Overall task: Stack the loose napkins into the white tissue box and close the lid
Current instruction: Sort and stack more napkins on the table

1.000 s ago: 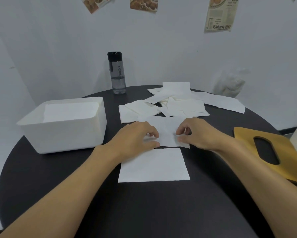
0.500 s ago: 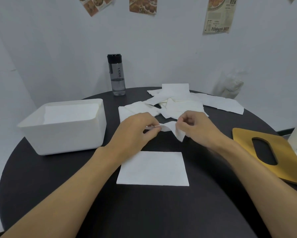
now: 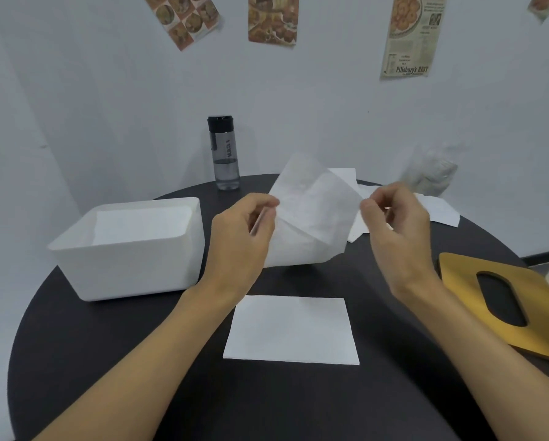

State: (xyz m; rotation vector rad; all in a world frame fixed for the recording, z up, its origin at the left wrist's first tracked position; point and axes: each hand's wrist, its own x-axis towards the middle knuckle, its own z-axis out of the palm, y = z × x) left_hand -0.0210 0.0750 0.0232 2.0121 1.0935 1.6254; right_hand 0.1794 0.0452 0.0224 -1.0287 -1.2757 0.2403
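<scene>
Napkin (image 3: 311, 214) hangs mid-air over the tabletop's (image 3: 139, 361) centre, pinched at its top corners: left hand (image 3: 241, 237) on one side, right hand (image 3: 391, 224) on the other, fingers closed on the sheet. Long axis runs hand to hand. White tissue box (image 3: 130, 268) sits open just left of the left hand, near the left edge, paper already inside. Folded napkin (image 3: 292, 329) lies flat below, nearer the front edge. Wooden lid (image 3: 457, 281) rests at the right edge. Loose pile (image 3: 441, 211) behind. Path leftward looks open.

My round black table (image 3: 298, 405) carries an open white box (image 3: 130, 262) at my left, a flat napkin (image 3: 292, 332) in front of me, loose napkins (image 3: 441, 211) farther back, a water bottle (image 3: 224, 154) at the far edge, and a yellow lid (image 3: 476, 281) at my right.
</scene>
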